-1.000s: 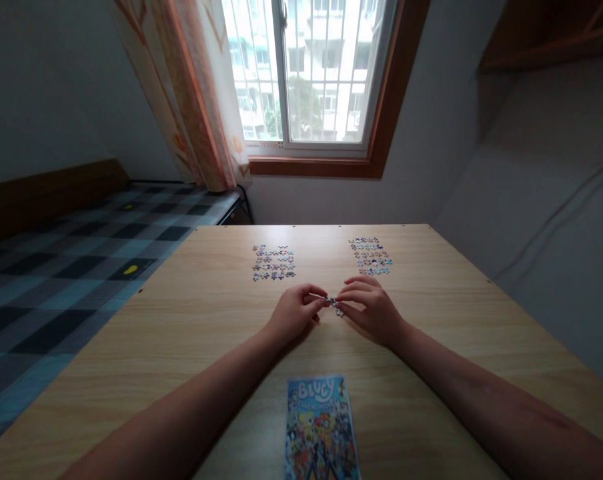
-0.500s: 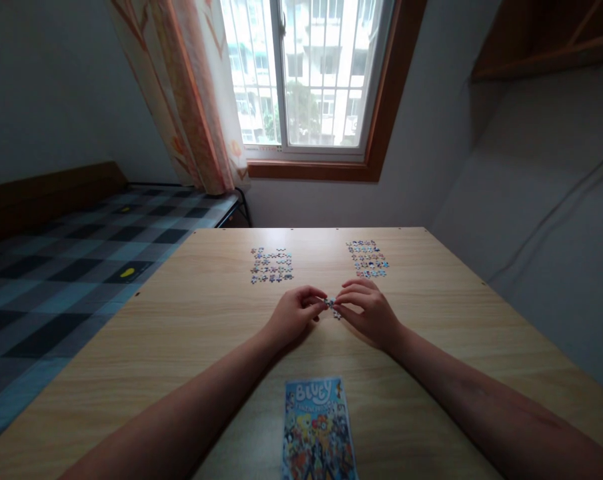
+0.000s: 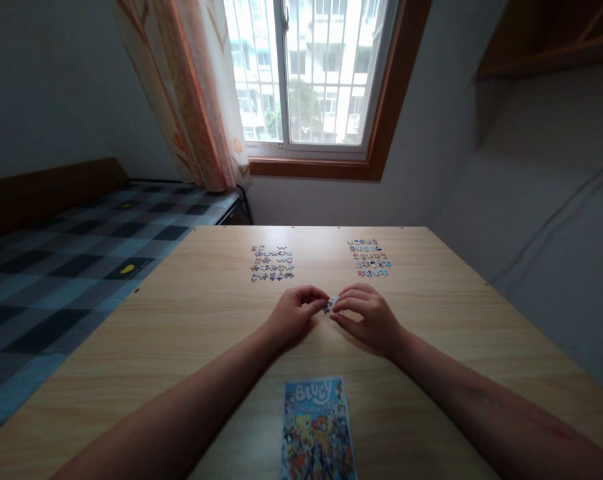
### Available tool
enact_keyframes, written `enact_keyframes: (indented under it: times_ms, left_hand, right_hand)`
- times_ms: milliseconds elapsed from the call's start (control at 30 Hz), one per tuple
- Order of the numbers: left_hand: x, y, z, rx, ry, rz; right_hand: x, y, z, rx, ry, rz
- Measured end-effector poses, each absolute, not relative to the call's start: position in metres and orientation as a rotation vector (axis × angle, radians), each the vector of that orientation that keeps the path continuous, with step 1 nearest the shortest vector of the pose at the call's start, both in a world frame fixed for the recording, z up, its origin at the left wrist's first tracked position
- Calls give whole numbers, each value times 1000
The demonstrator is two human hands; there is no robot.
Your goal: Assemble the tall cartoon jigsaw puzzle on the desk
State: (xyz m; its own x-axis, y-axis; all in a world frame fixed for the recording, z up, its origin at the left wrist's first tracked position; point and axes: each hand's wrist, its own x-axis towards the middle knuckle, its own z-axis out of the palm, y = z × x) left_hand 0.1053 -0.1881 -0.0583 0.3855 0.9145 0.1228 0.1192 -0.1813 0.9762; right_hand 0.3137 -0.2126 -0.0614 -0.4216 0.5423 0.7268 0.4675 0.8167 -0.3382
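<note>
My left hand (image 3: 294,317) pinches a small jigsaw puzzle piece (image 3: 327,307) between thumb and fingertips, just above the table's middle. Facing it, my right hand (image 3: 369,315) has curved fingers closed at a light-blue puzzle piece (image 3: 335,301), partly hidden by the fingers. The two pieces are touching or very close; whether they interlock I cannot tell. Beyond my hands, loose puzzle pieces lie in rows: a left group (image 3: 273,268) and a right group (image 3: 371,256).
A blue printed Bluey picture sheet (image 3: 317,427) lies between my forearms at the near edge. The wooden table (image 3: 181,320) reaches towards a window (image 3: 326,73) with an orange curtain (image 3: 196,100). Left of it stands a bed with a checked cover (image 3: 66,293); a wall shelf (image 3: 556,50) hangs at upper right.
My right hand has shifted slightly down, its fingertips now further over the pieces. The piece seen below the fingertips earlier is now largely covered. The view has tilted very slightly.
</note>
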Motion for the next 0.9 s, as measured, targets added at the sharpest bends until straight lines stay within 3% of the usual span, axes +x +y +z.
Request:
enact_keyframes:
  times_ms: [467,900]
  left_hand:
    - [104,-191,-57,1510,837,851]
    - [101,-192,-53,1909,1035,892]
  right_hand:
    - [312,-214,-61,-759,-2054,184]
    - [321,-207,-64,-860,-1984,201]
